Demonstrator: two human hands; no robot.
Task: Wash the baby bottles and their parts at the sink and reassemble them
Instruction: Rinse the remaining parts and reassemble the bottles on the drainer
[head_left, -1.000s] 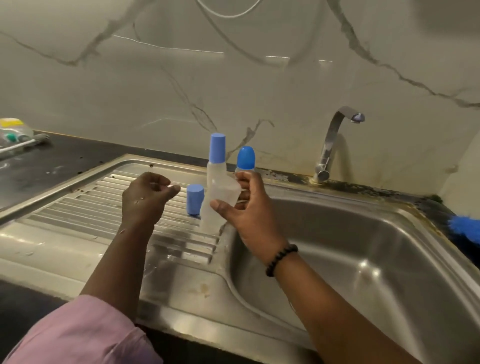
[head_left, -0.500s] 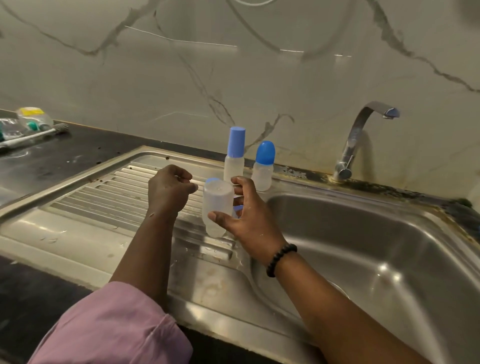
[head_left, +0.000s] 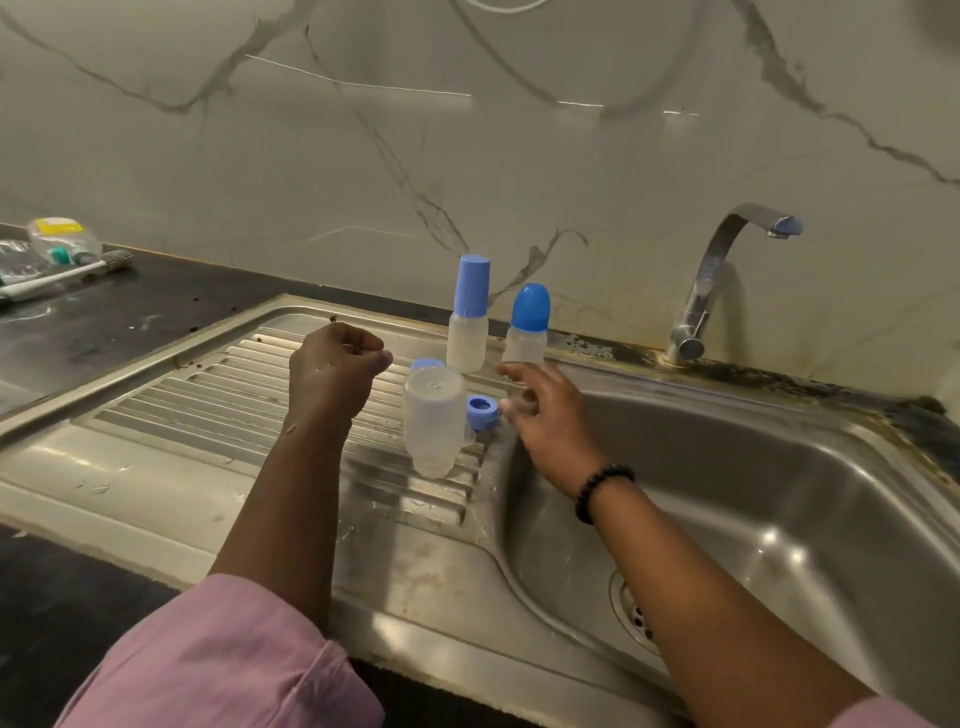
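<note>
A clear bottle body (head_left: 434, 421) stands neck-down on the ribbed drainboard (head_left: 218, 395), with no hand on it. A blue screw ring (head_left: 483, 411) lies just right of it, and a blue cap (head_left: 426, 364) peeks out behind it. At the back rim stand two capped bottles, one with a tall cylindrical cap (head_left: 469, 322) and one with a domed cap (head_left: 528, 330). My right hand (head_left: 545, 421) hovers beside the ring with fingers spread and holds nothing. My left hand (head_left: 335, 369) is curled into a fist above the drainboard; nothing shows inside it.
The steel sink basin (head_left: 779, 493) with its drain (head_left: 636, 613) lies to the right, under a curved faucet (head_left: 727, 270). On the black counter at far left lie a bottle brush (head_left: 78, 270) and a plastic container (head_left: 62, 239).
My right hand set the clear bottle body neck-down on the drainboard and let go of it. The blue ring now shows beside it. My left fist stayed where it was.
</note>
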